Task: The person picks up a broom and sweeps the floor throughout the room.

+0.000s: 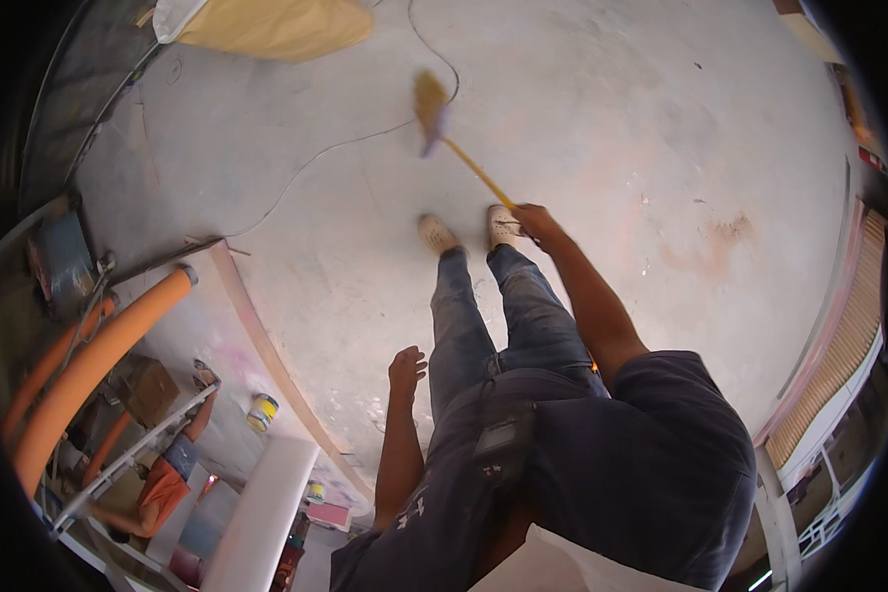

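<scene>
My right hand [534,221] is closed round the yellow handle of a broom [479,175], held out ahead of my shoes. The broom's head [430,107] has yellowish bristles and a purple part. It is blurred by motion, and I cannot tell whether it touches the grey floor [582,109]. Beside my left leg hangs my left hand [407,368], loosely curled with its fingers apart. Nothing shows in it.
A thin cable [316,156] runs across the floor past the broom's head. A large yellow sheet or bag [266,28] lies far left. To the left, orange tubes [109,355], a paint bucket [262,412] and a person in orange [160,496] stand beyond a low ledge [266,340].
</scene>
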`<state>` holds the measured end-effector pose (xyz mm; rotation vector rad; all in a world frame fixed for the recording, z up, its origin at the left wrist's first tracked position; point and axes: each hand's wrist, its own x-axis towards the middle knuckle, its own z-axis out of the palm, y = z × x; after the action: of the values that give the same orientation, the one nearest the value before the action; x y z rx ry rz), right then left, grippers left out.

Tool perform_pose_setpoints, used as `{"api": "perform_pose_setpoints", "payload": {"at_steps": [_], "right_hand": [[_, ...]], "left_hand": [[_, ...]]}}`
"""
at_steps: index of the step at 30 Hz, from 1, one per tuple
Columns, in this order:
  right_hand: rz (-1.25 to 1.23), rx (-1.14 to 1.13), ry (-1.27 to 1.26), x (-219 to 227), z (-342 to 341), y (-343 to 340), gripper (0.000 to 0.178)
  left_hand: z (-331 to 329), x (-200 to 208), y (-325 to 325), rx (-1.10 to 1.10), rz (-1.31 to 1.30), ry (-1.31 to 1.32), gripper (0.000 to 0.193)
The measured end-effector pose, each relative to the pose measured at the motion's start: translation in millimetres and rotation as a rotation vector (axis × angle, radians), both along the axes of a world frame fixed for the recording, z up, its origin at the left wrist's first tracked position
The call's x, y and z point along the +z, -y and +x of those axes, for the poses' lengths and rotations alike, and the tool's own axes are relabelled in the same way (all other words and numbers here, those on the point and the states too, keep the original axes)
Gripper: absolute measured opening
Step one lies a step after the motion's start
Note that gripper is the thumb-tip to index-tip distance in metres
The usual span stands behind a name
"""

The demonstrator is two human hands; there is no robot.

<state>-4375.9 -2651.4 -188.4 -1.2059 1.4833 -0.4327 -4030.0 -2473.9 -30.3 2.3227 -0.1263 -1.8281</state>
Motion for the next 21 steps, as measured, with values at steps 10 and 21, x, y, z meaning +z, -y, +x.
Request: {"api": "perform_pose_setpoints", "payload": {"at_steps": [10,21], "right_hand": [[0.615,-0.792,-0.112,88.8,-86.4,-91.8,0.019],[0.331,-0.614,0.193,45.3,29.0,199.2,0.021]], "left_hand": [[81.1,-52.6,60.9,-0.140,-0.028,-0.074,0.039],[153.1,-28.9,107.5,-0.181,-0.072,-0.007,0.043]]}}
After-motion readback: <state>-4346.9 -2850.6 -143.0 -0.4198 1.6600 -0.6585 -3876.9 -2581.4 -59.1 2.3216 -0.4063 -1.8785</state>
